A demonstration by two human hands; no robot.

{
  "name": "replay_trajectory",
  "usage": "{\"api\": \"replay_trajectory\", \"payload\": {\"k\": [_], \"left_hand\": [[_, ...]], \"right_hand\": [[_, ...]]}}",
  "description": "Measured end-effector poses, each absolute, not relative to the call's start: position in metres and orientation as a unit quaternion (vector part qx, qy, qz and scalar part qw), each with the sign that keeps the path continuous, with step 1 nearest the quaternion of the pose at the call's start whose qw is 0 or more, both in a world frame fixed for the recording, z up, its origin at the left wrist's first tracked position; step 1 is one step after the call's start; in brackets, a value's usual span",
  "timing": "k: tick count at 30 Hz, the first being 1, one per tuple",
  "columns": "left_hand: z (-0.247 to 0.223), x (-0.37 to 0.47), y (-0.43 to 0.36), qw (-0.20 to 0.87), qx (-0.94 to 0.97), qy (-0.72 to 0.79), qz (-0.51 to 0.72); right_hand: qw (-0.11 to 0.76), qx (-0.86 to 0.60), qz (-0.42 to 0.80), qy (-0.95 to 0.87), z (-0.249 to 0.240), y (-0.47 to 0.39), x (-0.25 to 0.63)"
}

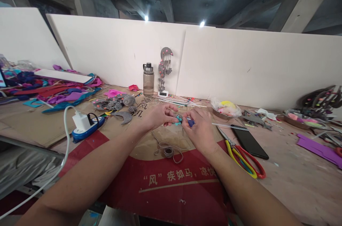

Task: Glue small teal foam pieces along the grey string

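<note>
My left hand (160, 116) pinches a small teal craft piece (176, 119) between thumb and fingertips above the cardboard. Close against it, my right hand (200, 126) is closed around a dark blue object (190, 122), mostly hidden by the fingers. A pale, thin stick (229, 125) sticks out to the right from behind that hand; whether it joins the blue object I cannot tell. Below the hands lies a small coil of grey yarn (169, 152) with loose loops. Scissors (242, 156) with red and yellow handles rest beside my right forearm.
A black phone (249, 142) lies right of the scissors. Behind stand a water bottle (148, 80) and a grey moon hanging ornament (166, 65). To the left are a blue power strip (88, 129) with a white cable and heaped felt scraps (58, 90). White boards (253, 65) close the back.
</note>
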State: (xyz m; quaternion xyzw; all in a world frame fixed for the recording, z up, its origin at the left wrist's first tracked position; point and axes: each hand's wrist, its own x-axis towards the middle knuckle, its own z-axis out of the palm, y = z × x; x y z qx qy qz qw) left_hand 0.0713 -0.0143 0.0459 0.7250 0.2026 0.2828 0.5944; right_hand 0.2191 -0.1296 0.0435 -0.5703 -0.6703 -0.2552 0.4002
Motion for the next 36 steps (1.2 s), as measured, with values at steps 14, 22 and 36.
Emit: {"api": "replay_trajectory", "payload": {"k": [14, 22, 36], "left_hand": [[0.045, 0.069, -0.01, 0.622, 0.707, 0.196, 0.275], [0.042, 0.067, -0.006, 0.602, 0.74, 0.184, 0.237], [0.036, 0.072, 0.0, 0.552, 0.755, 0.225, 0.274]], "right_hand": [[0.316, -0.535, -0.307, -0.72, 0.041, -0.131, 0.222], [0.269, -0.517, -0.32, -0.747, 0.046, -0.134, 0.219], [0.517, -0.517, -0.025, -0.682, 0.048, -0.133, 0.221]]}}
